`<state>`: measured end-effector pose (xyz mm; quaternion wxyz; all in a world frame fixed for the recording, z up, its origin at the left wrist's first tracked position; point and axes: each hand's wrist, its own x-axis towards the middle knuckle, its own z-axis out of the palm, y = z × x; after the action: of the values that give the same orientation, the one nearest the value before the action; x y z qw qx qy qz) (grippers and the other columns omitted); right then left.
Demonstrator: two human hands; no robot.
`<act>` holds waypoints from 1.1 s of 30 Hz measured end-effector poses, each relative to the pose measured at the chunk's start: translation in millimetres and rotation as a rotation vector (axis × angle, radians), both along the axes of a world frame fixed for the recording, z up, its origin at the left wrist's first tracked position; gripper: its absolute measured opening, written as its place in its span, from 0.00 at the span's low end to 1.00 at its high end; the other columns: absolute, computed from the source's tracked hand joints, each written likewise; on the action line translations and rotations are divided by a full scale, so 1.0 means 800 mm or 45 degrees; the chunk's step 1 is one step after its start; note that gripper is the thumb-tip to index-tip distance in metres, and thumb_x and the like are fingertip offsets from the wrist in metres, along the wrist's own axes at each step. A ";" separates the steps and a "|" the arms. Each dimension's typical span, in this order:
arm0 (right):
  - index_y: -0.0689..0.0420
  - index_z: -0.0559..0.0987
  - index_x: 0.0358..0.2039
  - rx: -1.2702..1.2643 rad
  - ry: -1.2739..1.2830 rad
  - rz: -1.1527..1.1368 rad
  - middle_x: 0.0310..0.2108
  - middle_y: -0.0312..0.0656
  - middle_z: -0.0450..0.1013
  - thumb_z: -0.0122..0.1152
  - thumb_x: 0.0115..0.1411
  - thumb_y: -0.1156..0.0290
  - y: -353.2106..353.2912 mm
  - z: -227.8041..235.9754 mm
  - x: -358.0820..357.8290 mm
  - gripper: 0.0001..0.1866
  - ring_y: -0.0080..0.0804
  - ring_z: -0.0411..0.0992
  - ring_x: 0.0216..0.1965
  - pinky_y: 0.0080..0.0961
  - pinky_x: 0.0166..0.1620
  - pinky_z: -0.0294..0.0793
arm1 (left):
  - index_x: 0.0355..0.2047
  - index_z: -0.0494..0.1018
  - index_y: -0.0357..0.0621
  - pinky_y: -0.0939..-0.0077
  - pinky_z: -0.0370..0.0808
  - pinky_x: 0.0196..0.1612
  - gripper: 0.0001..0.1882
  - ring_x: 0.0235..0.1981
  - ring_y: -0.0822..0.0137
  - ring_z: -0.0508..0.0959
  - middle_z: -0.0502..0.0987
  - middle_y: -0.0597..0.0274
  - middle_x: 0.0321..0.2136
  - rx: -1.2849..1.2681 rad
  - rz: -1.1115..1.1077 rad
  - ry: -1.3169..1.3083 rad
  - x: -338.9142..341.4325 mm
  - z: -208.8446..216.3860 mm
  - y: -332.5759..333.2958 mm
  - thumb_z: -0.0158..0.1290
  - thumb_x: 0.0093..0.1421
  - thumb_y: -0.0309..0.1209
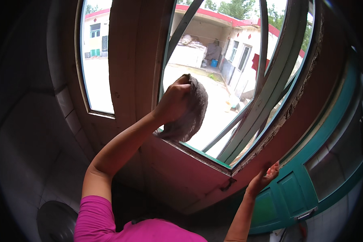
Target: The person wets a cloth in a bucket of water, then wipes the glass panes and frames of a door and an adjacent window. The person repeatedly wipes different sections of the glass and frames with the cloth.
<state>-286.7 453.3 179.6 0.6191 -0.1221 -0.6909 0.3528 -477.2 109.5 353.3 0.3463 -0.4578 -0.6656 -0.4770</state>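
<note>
My left hand (174, 103) is closed around a crumpled dark grey cloth (195, 111), raised in front of the large glass pane. The cloth hangs down from my fingers toward the pane's lower left corner, and I cannot tell whether it presses on the glass. That pane sits in a reddish-brown wooden door (185, 173) with worn, flaking edges. Lower and to the right, my right hand (266, 176) is beside the door's outer edge with its fingers partly curled and apart. Nothing shows in it, and whether it touches the edge is unclear.
A small metal latch (228, 185) sits on the door below the pane's corner. To the right stands a green panelled door (290, 189) with a handle. Grey bars (256, 109) slant behind the glass. A dark round object (57, 221) rests at lower left near the tiled wall.
</note>
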 end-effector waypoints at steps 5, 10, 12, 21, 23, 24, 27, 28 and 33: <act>0.43 0.60 0.73 0.802 0.733 0.231 0.70 0.37 0.59 0.43 0.72 0.39 -0.117 0.091 0.102 0.36 0.33 0.59 0.65 0.34 0.63 0.60 | 0.45 0.76 0.31 0.65 0.78 0.53 0.17 0.45 0.60 0.81 0.81 0.50 0.45 0.405 -0.852 -1.229 0.026 -0.050 -0.006 0.38 0.68 0.24; 0.41 0.73 0.60 0.985 1.065 0.419 0.52 0.31 0.73 0.52 0.68 0.40 -0.218 0.072 0.122 0.27 0.28 0.64 0.55 0.32 0.63 0.58 | 0.50 0.75 0.36 0.72 0.80 0.48 0.13 0.41 0.68 0.83 0.82 0.55 0.44 0.585 -0.929 -1.437 0.074 -0.028 0.009 0.48 0.72 0.30; 0.42 0.77 0.55 1.511 0.492 0.100 0.52 0.32 0.72 0.58 0.66 0.43 -0.197 0.088 0.130 0.23 0.31 0.64 0.56 0.37 0.62 0.60 | 0.50 0.75 0.39 0.77 0.80 0.47 0.14 0.41 0.72 0.82 0.82 0.59 0.43 0.545 -0.823 -1.226 0.073 -0.025 0.011 0.58 0.69 0.34; 0.68 0.51 0.73 0.114 0.171 0.354 0.72 0.61 0.54 0.52 0.72 0.47 -0.014 0.075 0.020 0.44 0.52 0.54 0.74 0.46 0.74 0.48 | 0.65 0.66 0.42 0.47 0.69 0.59 0.42 0.56 0.48 0.73 0.69 0.44 0.60 -0.493 0.499 0.562 0.038 -0.068 0.031 0.67 0.52 0.42; 0.70 0.56 0.70 -0.033 0.049 0.466 0.70 0.60 0.57 0.51 0.73 0.47 0.022 0.024 0.004 0.41 0.49 0.58 0.71 0.42 0.72 0.53 | 0.61 0.71 0.44 0.47 0.72 0.57 0.39 0.59 0.49 0.74 0.74 0.47 0.57 -0.484 0.215 0.535 0.044 -0.058 0.034 0.68 0.49 0.39; 0.71 0.59 0.69 -0.106 -0.008 0.526 0.69 0.60 0.59 0.51 0.73 0.47 0.037 -0.004 -0.007 0.40 0.47 0.59 0.70 0.40 0.72 0.55 | 0.55 0.74 0.46 0.56 0.75 0.54 0.31 0.53 0.54 0.77 0.77 0.54 0.50 -0.360 0.147 0.607 0.045 -0.038 0.039 0.66 0.49 0.34; 0.72 0.64 0.66 -0.191 -0.019 0.461 0.65 0.60 0.64 0.52 0.73 0.47 0.049 -0.025 -0.030 0.39 0.48 0.65 0.65 0.39 0.67 0.62 | 0.47 0.76 0.51 0.63 0.77 0.47 0.20 0.43 0.59 0.80 0.79 0.62 0.43 -0.355 0.065 0.588 0.022 0.000 0.044 0.62 0.53 0.35; 0.73 0.65 0.65 -0.209 0.005 0.405 0.64 0.60 0.66 0.52 0.72 0.47 0.041 -0.025 -0.038 0.38 0.49 0.67 0.63 0.39 0.65 0.64 | 0.46 0.76 0.52 0.63 0.76 0.45 0.18 0.41 0.60 0.80 0.79 0.62 0.42 -0.405 0.187 0.638 0.013 0.010 0.041 0.61 0.55 0.37; 0.72 0.66 0.64 -0.244 -0.072 0.315 0.61 0.60 0.68 0.51 0.73 0.47 0.038 -0.038 -0.029 0.37 0.50 0.70 0.60 0.42 0.62 0.68 | 0.38 0.76 0.49 0.59 0.77 0.32 0.08 0.31 0.58 0.81 0.76 0.59 0.27 -0.200 0.717 1.028 -0.018 0.145 0.021 0.54 0.63 0.37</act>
<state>-309.6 484.0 149.6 0.5367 -0.1044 -0.6811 0.4870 -491.6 126.6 469.6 0.6563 -0.4331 -0.6100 -0.0980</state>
